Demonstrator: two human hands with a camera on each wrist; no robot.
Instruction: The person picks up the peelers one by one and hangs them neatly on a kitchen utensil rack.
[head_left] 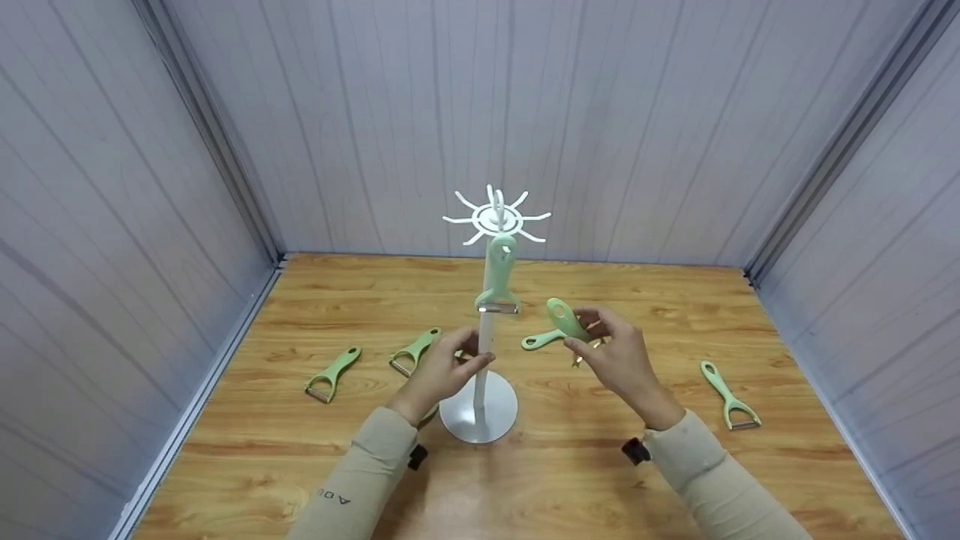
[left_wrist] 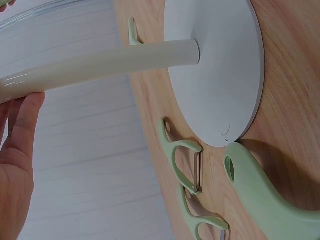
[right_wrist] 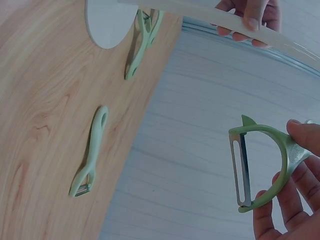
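A white rotary hook stand stands upright on a round base. My left hand holds its pole, with thumb and fingers on opposite sides in the right wrist view. From a front hook hangs a light green peeler, blade down. To the right of the pole, my right hand pinches another green peeler near its head. That peeler's handle end, with a hole, points up and left toward the stand; the right wrist view shows its metal blade.
More green peelers lie on the wooden table: two left of the stand, one partly under my left forearm, one behind my right hand, and one at far right. Panelled walls enclose the table's back and sides.
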